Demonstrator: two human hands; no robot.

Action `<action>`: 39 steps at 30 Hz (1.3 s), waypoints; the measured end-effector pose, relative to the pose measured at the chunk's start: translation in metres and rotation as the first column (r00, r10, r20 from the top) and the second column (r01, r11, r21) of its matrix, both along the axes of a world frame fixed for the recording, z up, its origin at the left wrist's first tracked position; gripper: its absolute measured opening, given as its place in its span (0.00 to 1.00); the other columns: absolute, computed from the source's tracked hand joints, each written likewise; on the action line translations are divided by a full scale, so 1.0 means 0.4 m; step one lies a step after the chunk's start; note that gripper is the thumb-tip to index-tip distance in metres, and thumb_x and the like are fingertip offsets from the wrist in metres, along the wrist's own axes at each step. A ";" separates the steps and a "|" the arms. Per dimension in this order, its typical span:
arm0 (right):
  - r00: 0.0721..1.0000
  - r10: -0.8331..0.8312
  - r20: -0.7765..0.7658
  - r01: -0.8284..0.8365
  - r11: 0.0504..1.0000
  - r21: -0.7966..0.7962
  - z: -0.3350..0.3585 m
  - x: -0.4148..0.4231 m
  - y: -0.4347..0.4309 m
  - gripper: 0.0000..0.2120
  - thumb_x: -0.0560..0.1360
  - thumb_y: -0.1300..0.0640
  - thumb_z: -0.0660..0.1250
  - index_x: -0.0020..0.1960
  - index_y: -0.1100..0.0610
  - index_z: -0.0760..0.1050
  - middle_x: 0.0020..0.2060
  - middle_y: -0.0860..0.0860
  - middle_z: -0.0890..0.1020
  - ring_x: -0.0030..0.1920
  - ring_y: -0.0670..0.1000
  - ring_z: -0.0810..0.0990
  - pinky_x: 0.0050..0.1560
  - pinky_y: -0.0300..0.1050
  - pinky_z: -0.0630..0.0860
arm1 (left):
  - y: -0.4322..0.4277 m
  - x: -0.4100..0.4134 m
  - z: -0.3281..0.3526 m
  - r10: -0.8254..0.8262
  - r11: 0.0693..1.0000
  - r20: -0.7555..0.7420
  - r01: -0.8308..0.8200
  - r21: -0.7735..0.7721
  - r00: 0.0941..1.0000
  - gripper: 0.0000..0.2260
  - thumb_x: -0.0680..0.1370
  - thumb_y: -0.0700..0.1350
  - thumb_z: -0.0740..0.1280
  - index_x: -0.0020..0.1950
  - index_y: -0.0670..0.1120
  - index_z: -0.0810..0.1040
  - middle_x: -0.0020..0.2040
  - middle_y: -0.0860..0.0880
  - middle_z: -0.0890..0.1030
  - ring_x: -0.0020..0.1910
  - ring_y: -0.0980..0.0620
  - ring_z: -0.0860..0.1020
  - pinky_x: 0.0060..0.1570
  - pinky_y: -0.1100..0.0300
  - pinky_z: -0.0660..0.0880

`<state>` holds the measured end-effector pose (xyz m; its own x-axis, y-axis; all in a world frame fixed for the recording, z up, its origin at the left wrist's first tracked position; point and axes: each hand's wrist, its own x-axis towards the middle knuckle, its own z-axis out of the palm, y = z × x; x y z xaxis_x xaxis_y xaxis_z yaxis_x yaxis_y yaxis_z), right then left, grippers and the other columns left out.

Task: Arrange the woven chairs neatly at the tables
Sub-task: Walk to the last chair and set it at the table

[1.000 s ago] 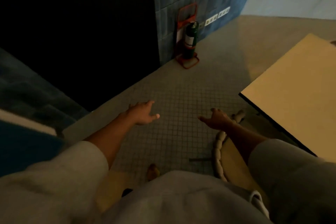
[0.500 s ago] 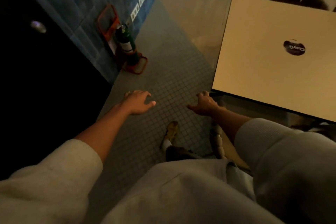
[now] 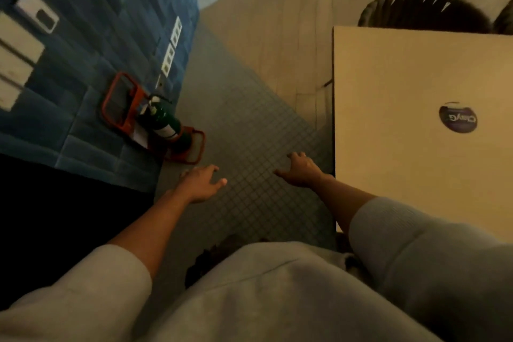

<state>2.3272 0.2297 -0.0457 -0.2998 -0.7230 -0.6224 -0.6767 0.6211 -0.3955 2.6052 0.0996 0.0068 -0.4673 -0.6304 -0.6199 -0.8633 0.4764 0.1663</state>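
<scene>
The grey tiled floor (image 3: 249,130) and the blue wall (image 3: 91,36) fill most of what we see, and they have swung round over the last second: the wall now runs off to our left and the aisle opens ahead of us. The pale tabletop (image 3: 410,180), only a corner a second ago, now takes up the whole right side. Past its far edge we see the dark curved back of a woven chair (image 3: 422,12), apparently close to the tabletop, with a sliver of a second chair (image 3: 505,22) at the frame's edge. The light rope-rimmed chair that lay under our right forearm in the two earlier views no longer shows; our grey sleeve and torso cover that spot, so we cannot tell where it stands now. The green fire extinguisher (image 3: 162,122) in its red stand (image 3: 122,104) sits against the wall as before, well apart from the tabletop. Our left hand (image 3: 201,183) hangs over the tiles with its fingers (image 3: 213,169) spread apart and nothing in them. Our right hand (image 3: 301,171) hovers just beside the tabletop's near corner, fingers loosely apart, also holding nothing. We judge that we are between chairs, turning along the tabletop toward the next one to straighten, and that both free hands are ready for it. A round dark sticker (image 3: 458,117) marks the tabletop.
</scene>
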 end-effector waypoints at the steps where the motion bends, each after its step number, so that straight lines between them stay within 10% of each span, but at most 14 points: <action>1: 0.999 -0.036 0.009 0.036 0.999 -0.008 0.009 -0.041 -0.040 0.44 0.76 0.32 0.68 0.82 0.57 0.61 0.79 0.60 0.65 0.77 0.63 0.67 0.76 0.63 0.68 | -0.058 -0.045 0.010 -0.014 1.000 -0.018 0.015 0.016 1.000 0.29 0.82 0.63 0.62 0.77 0.49 0.68 0.74 0.42 0.74 0.73 0.41 0.71 0.70 0.45 0.68; 11: 0.980 -0.196 -0.029 0.197 0.979 0.041 0.026 -0.400 -0.403 0.45 0.77 0.30 0.67 0.83 0.55 0.60 0.84 0.59 0.52 0.80 0.66 0.60 0.78 0.64 0.64 | -0.599 -0.578 -0.011 -0.237 0.969 -0.083 0.242 0.055 0.968 0.32 0.82 0.63 0.62 0.80 0.46 0.65 0.77 0.39 0.70 0.75 0.39 0.69 0.71 0.45 0.69; 31: 0.777 -0.630 0.002 0.627 0.773 -0.099 0.008 -1.252 -1.148 0.34 0.78 0.34 0.66 0.75 0.56 0.71 0.70 0.56 0.77 0.69 0.59 0.77 0.69 0.57 0.76 | -1.476 -1.607 0.019 -0.570 0.821 0.064 0.571 -0.004 0.819 0.31 0.81 0.64 0.61 0.79 0.48 0.65 0.71 0.42 0.76 0.73 0.40 0.71 0.67 0.43 0.69; 39: 0.750 -0.659 0.054 0.656 0.752 0.069 0.030 -1.673 -1.395 0.43 0.79 0.31 0.63 0.81 0.61 0.61 0.77 0.61 0.69 0.75 0.64 0.71 0.74 0.59 0.71 | -1.775 -2.025 0.081 -0.582 0.807 0.036 0.583 -0.096 0.812 0.30 0.81 0.63 0.62 0.78 0.47 0.66 0.73 0.42 0.74 0.73 0.40 0.71 0.68 0.45 0.70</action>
